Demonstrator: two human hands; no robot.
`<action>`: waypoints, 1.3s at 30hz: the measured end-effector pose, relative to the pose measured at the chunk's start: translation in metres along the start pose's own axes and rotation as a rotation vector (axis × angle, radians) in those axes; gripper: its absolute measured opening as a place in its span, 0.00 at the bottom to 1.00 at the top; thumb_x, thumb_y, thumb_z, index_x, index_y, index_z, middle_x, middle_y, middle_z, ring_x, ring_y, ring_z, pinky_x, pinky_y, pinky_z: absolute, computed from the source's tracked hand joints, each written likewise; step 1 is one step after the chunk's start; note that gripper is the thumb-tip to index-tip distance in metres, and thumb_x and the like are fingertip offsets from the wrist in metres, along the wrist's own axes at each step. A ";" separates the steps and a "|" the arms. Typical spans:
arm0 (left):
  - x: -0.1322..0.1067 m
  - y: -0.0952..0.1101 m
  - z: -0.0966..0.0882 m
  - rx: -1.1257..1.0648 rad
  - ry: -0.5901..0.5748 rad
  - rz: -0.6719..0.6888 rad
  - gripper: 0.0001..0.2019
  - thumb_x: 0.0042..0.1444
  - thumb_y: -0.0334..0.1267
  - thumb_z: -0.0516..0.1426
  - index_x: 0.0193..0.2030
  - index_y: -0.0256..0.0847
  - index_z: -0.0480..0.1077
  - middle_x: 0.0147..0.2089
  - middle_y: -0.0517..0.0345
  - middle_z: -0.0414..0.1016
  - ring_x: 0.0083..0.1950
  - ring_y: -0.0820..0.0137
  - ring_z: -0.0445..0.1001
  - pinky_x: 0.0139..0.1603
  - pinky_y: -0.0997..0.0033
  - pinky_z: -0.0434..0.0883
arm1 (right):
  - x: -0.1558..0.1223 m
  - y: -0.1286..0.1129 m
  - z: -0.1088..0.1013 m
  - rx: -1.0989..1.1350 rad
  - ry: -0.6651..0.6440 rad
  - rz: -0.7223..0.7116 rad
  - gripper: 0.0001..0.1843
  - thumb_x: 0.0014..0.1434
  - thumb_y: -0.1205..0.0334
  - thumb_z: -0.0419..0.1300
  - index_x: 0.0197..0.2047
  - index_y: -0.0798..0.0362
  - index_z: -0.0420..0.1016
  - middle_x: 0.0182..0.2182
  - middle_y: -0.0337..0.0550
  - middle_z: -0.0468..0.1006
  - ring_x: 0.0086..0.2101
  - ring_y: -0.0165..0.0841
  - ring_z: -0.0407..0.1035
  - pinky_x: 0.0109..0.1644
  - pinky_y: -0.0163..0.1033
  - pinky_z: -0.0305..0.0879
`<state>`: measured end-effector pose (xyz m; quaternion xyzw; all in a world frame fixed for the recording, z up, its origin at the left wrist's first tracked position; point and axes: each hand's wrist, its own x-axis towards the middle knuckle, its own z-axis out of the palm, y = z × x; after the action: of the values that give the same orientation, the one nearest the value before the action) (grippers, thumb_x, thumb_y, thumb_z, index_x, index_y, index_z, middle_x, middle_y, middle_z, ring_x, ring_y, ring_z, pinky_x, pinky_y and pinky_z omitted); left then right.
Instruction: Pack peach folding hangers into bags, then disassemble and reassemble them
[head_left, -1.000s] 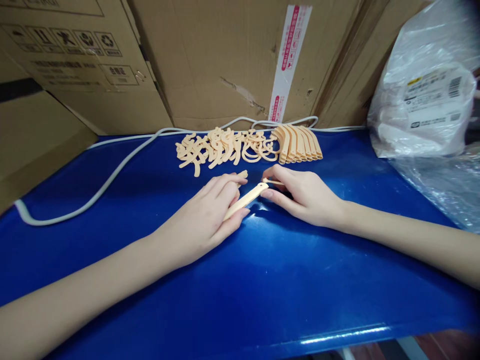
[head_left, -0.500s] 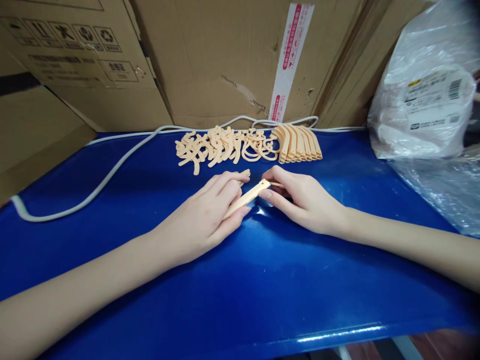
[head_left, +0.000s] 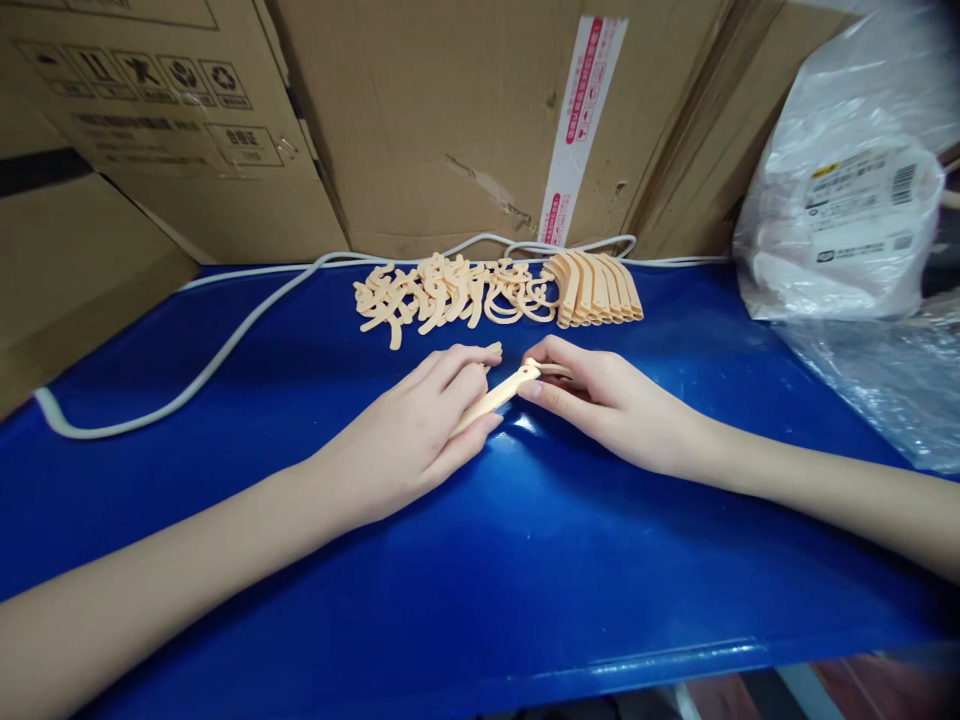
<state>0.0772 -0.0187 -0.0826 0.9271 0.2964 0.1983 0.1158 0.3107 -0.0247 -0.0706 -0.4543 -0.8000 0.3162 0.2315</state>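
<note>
My left hand (head_left: 427, 430) is closed around a long cream plastic hanger arm (head_left: 495, 398), which slants up to the right out of its grip. A small cream tip (head_left: 495, 349) shows by the left index finger; whether it belongs to another part I cannot tell. My right hand (head_left: 611, 405) pinches at the far end of the arm, beside its small hole. Its fingers hold a thin curved cream piece (head_left: 553, 370) against that end; the palm side is hidden. Behind the hands lie a pile of loose hook-shaped and curved cream parts (head_left: 450, 290) and a row of hollow hanger arms (head_left: 600, 290).
Both hands are above a blue table surface (head_left: 465, 600). Cardboard boxes (head_left: 450, 120) stand along the back. A white cable (head_left: 247, 325) loops across the left and rear. Clear plastic bags with a labelled white roll (head_left: 862, 215) sit at the right.
The thin curved piece shows a little more between my right fingers at the arm's end. Both hands keep nearly the same place and grip; the view has shifted slightly.
</note>
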 end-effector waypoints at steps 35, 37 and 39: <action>-0.003 0.003 -0.002 0.003 -0.047 0.055 0.10 0.73 0.38 0.46 0.50 0.38 0.65 0.67 0.39 0.64 0.72 0.58 0.59 0.70 0.50 0.62 | -0.008 0.010 0.005 -0.777 0.172 -0.426 0.28 0.75 0.50 0.37 0.40 0.55 0.72 0.32 0.47 0.82 0.31 0.34 0.76 0.29 0.37 0.57; -0.003 0.003 -0.002 0.002 -0.048 0.052 0.10 0.73 0.39 0.46 0.51 0.38 0.65 0.67 0.39 0.64 0.72 0.58 0.59 0.70 0.50 0.62 | -0.008 0.010 0.006 -0.760 0.174 -0.412 0.28 0.75 0.50 0.37 0.41 0.55 0.72 0.33 0.47 0.82 0.31 0.34 0.76 0.30 0.37 0.57; -0.003 0.003 -0.002 0.003 -0.049 0.052 0.11 0.73 0.38 0.46 0.52 0.38 0.65 0.67 0.39 0.64 0.72 0.58 0.59 0.70 0.50 0.62 | -0.009 0.011 0.006 -0.726 0.175 -0.402 0.27 0.75 0.49 0.39 0.42 0.56 0.73 0.33 0.46 0.82 0.32 0.34 0.76 0.30 0.37 0.57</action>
<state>0.0758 -0.0223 -0.0808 0.9392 0.2695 0.1782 0.1166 0.3176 -0.0299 -0.0832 -0.3663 -0.9095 -0.0772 0.1809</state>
